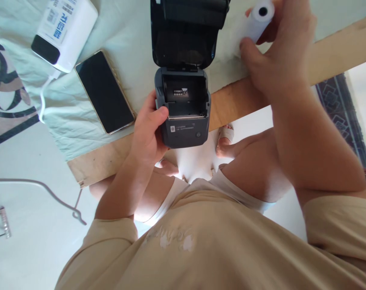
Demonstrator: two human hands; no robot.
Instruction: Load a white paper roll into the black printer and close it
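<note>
A dark grey portable label printer (186, 131) is gripped at its left side by my left hand (149, 129), the thumb resting on its upper edge. Its black lid (184, 44) is swung up and away from me, and the paper bay shows a small printed label inside but no roll. To the right of the lid, my right hand (279, 52) holds a white paper roll (259, 18) with a dark core hole at its end. The roll is apart from the printer, and some of its far side is hidden by my fingers.
A black-screened phone (106, 92) lies left of the printer on the pale green cloth (128, 36). Beyond it stands a white device (69, 36) with a cable (42, 98). The table's wooden edge (101, 161) runs in front of me, above my legs.
</note>
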